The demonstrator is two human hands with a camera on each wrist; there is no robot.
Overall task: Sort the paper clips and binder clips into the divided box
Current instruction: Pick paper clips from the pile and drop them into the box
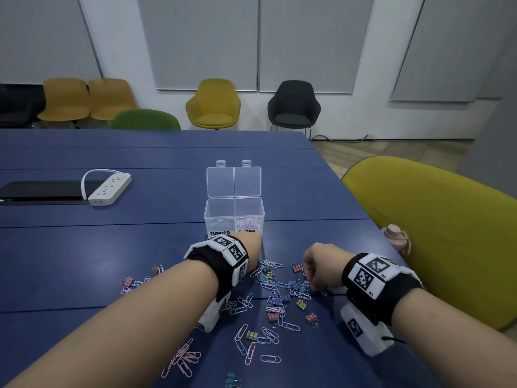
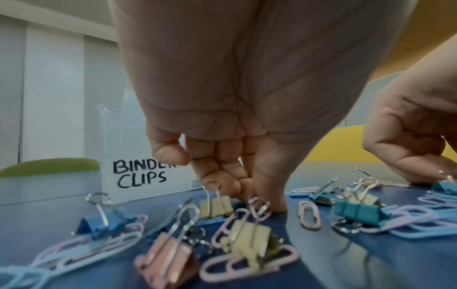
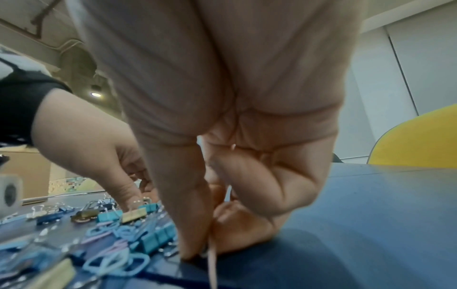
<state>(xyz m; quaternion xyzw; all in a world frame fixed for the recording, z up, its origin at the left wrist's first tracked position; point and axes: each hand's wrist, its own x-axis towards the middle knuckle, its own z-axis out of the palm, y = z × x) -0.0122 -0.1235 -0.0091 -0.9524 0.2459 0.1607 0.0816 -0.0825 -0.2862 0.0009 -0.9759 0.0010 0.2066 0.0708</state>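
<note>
The clear divided box stands open mid-table. Its left cell is labelled BINDER CLIPS; its right cell holds paper clips. Pastel paper clips and binder clips lie scattered in front of it. My left hand reaches down just before the box, fingers curled, thumb and fingertips pinching a pink paper clip tipped on end beside a yellow binder clip. My right hand is curled at the pile's right edge, thumb and forefinger pinching a pink paper clip on the table.
A white power strip and a black flat pad lie at the far left. A yellow chair and a pink bottle sit just off the blue table's right edge.
</note>
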